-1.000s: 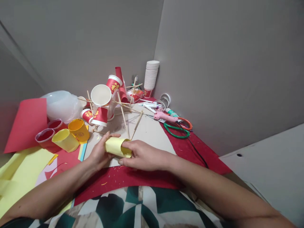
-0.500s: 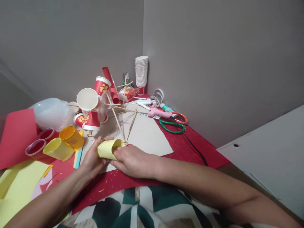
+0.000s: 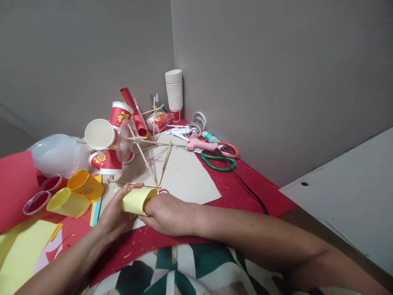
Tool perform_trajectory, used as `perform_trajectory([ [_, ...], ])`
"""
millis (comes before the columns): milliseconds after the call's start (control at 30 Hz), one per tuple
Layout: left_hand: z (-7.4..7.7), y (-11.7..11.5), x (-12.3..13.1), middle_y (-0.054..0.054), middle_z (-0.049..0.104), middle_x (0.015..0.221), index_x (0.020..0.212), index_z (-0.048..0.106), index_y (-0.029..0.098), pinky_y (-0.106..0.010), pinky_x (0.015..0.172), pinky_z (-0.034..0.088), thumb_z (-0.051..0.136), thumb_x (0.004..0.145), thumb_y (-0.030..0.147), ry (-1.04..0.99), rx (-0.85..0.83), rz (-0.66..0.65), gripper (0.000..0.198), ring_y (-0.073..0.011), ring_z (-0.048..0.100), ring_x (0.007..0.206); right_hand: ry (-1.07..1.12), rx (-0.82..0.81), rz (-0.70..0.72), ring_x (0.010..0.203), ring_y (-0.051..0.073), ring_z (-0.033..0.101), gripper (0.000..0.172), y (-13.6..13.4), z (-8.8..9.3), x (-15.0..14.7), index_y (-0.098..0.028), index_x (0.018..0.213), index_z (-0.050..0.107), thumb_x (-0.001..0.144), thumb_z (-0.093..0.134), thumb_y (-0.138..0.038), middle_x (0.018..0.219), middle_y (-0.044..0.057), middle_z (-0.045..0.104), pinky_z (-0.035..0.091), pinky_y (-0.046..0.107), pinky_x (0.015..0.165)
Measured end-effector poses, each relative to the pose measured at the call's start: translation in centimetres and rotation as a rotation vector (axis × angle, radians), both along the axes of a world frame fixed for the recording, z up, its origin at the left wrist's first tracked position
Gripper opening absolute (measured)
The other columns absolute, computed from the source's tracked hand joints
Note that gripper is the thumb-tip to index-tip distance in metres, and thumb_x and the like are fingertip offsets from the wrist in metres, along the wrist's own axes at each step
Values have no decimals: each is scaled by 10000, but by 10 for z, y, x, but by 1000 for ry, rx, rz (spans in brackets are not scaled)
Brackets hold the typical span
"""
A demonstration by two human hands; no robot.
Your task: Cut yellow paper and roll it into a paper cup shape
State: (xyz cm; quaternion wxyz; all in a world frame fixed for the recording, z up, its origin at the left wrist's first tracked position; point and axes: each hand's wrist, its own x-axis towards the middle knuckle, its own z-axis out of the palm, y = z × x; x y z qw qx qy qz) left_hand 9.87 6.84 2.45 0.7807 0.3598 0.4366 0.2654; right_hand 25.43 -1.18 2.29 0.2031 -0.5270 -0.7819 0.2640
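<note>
A yellow paper, curled into a short tube (image 3: 133, 200), lies sideways between my hands, low over the near edge of the grey board. My left hand (image 3: 115, 211) is wrapped around its left end, thumb on the upper side. At the right opening, my right hand (image 3: 167, 213) grips the paper with its fingers partly inside; those fingertips are hidden. Just behind the right knuckles shows a small red curved piece (image 3: 164, 191), mostly covered, so its kind is unclear. Close beyond the hands stands a frame of thin wooden sticks (image 3: 144, 159).
Left are yellow (image 3: 69, 203) and orange (image 3: 86, 186) paper-wrapped cups and coloured sheets (image 3: 18, 254). Red paper cups (image 3: 112, 162) are joined to the sticks. Behind stands a cup stack (image 3: 174, 90). Right lie a pink glue gun (image 3: 201, 144), its cord, and green-and-orange-handled scissors (image 3: 217, 164).
The view has swung slightly right, so the table's things sit farther left. Both hands keep the same hold on the yellow paper, which looks little changed.
</note>
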Motion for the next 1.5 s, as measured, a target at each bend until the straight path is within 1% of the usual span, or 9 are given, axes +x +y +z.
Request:
perform_trajectory([
  [167, 2, -2, 0, -57, 708, 974, 1025, 733, 149, -235, 699, 563, 593, 913, 317, 25, 63, 50, 246, -159, 664, 795, 43, 5, -29, 795, 205, 641, 350, 0, -2, -1, -121, 974, 749, 959, 528, -393, 897, 125, 739, 424, 312, 720],
  [367, 14, -2, -1, -80, 701, 1084, 1251, 656, 192, -247, 656, 561, 493, 971, 408, 0, 64, 23, 389, -172, 667, 832, 236, 21, -77, 849, 197, 651, 296, 6, 0, 8, -110, 1001, 754, 965, 534, -305, 946, 124, 745, 456, 310, 777],
  [500, 17, -4, 1, -94, 676, 1166, 1315, 584, 203, -314, 775, 581, 411, 991, 489, -44, 123, 65, 466, -210, 668, 951, 468, -83, -127, 587, 103, 619, 321, 11, -3, 16, -121, 1061, 734, 973, 480, -296, 724, 34, 707, 481, 217, 578],
  [667, 12, -7, -1, -117, 653, 1230, 1286, 606, 184, -296, 801, 556, 392, 984, 536, -79, 162, 49, 510, -221, 641, 1024, 692, -260, -143, 405, 66, 517, 409, 15, -10, 19, -71, 1118, 691, 971, 463, -378, 545, -5, 624, 419, 160, 399],
  [867, 6, -3, -3, -85, 687, 1103, 1280, 611, 204, -281, 752, 524, 383, 968, 601, -96, 133, 65, 555, -197, 642, 912, 852, -397, -167, 409, 83, 557, 517, 15, -8, 20, -77, 1065, 704, 840, 650, -539, 513, 16, 656, 443, 162, 403],
  [1133, -8, -6, -1, -84, 677, 1181, 1215, 621, 210, -328, 861, 507, 493, 937, 566, -141, 164, 13, 470, -231, 625, 1053, 976, -507, -238, 403, 101, 588, 547, 16, -8, 23, -81, 1030, 707, 763, 731, -558, 513, 33, 680, 442, 173, 396],
  [1300, -15, -3, -6, -72, 658, 1206, 1182, 634, 227, -292, 846, 494, 540, 937, 505, -120, 397, 87, 383, -222, 590, 1108, 974, -488, -297, 390, 106, 579, 577, 16, -10, 22, -72, 990, 700, 750, 725, -596, 504, 42, 674, 460, 188, 397],
  [1400, -15, -1, -10, -40, 656, 1034, 1047, 666, 210, -267, 803, 484, 659, 872, 435, -58, 608, 168, 285, -183, 592, 967, 968, -455, -340, 389, 114, 580, 590, 16, -13, 21, -76, 1007, 677, 762, 698, -613, 501, 27, 666, 473, 203, 401],
  [1500, -11, -1, -11, -8, 627, 875, 921, 670, 186, -245, 747, 456, 751, 795, 358, -14, 704, 191, 228, -142, 557, 803, 970, -441, -363, 390, 116, 582, 579, 17, -16, 20, -84, 1006, 664, 761, 704, -607, 493, 20, 662, 473, 201, 405],
])
